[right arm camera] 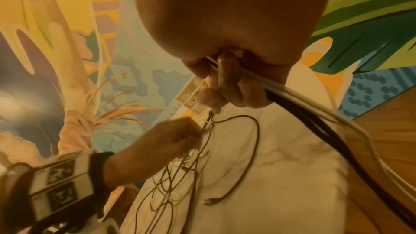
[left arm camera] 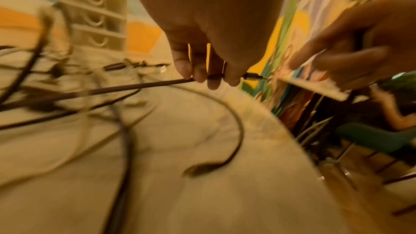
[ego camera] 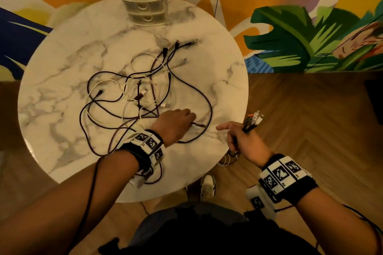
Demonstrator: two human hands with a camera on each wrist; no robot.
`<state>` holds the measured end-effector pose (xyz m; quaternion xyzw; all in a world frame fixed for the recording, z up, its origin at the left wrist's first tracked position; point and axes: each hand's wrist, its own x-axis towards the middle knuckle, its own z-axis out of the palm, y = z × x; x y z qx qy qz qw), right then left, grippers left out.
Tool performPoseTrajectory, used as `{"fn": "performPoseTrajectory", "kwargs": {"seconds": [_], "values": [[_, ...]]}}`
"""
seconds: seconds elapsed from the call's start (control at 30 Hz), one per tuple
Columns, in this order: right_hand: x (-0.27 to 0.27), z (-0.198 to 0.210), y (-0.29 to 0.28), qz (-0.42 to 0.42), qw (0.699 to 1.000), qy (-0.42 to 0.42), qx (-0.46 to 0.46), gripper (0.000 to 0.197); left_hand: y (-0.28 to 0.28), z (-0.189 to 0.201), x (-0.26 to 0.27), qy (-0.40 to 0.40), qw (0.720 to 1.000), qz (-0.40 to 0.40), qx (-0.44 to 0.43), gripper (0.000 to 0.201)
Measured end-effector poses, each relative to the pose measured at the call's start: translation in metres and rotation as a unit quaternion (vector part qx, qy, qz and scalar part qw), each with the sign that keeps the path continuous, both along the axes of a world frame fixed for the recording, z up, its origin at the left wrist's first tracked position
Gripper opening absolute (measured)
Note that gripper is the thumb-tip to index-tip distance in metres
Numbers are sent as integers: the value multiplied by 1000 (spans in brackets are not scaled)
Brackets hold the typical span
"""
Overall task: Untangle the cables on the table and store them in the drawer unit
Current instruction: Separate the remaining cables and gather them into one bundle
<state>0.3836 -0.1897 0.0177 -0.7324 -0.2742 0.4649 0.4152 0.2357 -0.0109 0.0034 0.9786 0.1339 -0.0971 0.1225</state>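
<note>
A tangle of black and white cables lies spread over the middle of the round marble table. My left hand reaches over its near right part and pinches a dark cable just behind its plug. My right hand hovers at the table's right edge, fingers curled round a bundle of black and white cables; their plugs stick up above the fist, and the index finger points left. The cream drawer unit stands at the far edge, drawers closed.
The bundle's loose lengths hang below the table edge near my right hand. A shoe shows on the wood floor under the near rim. A green chair stands to the right. A painted mural wall runs behind the table.
</note>
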Motion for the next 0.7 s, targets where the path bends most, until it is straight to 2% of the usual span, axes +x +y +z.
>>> {"fn": "performPoseTrajectory", "kwargs": {"seconds": [0.07,0.17,0.27,0.37,0.47,0.53,0.6,0.7], "values": [[-3,3,11,10,999,-28,-19,44,-15,16,7,-103,993,-47,30,10],[-7,12,24,58,995,-73,-42,63,-32,36,12,-170,981,-78,47,10],[-10,19,28,79,995,-62,-11,47,-39,43,10,-177,983,-50,25,10],[-3,14,30,21,999,-33,8,41,-28,31,1,-121,990,55,-45,17],[13,17,30,-94,995,-24,13,38,21,18,-21,-55,966,221,-122,24],[24,23,27,-169,985,-6,32,36,66,27,-36,-89,939,314,-104,22],[30,26,23,-197,979,-9,40,35,98,52,-41,-171,919,350,-61,21],[28,11,21,-134,989,-61,-2,37,105,89,-35,-262,906,331,-39,24]]}}
